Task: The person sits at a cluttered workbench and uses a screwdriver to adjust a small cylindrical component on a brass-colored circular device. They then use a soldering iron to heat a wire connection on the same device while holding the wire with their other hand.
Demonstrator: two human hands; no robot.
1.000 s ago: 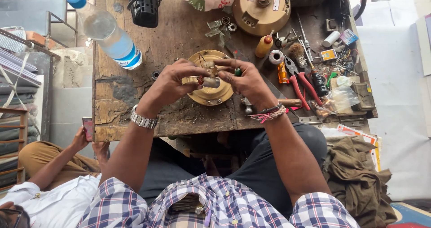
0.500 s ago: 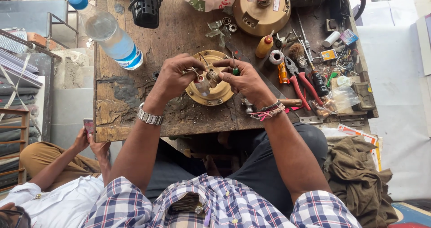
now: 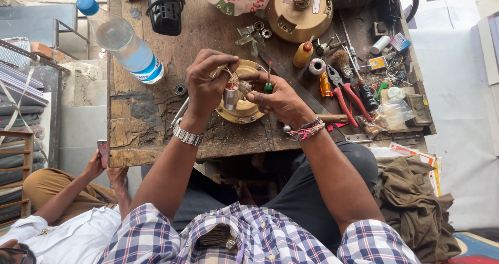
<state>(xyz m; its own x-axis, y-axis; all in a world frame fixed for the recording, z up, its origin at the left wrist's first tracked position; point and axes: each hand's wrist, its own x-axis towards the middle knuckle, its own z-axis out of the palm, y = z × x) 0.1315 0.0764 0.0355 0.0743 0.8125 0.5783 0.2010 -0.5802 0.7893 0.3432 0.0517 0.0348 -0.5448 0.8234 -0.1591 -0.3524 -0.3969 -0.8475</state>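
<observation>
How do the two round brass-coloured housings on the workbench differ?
The near housing lies under both hands, the left hand and right hand working over it; the far housing sits untouched. The far housing looks larger and domed with a shaft on top; the near housing looks flatter. Both are round, on the wooden workbench.

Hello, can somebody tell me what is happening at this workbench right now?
A person sits at a worn wooden workbench and works with both hands above a round brass-coloured housing. The left hand pinches a small silver cylinder with wires. The right hand holds a green-handled screwdriver beside it. A water bottle, red pliers and a second, larger housing lie about on the bench. At lower left, another person holds a phone.
</observation>
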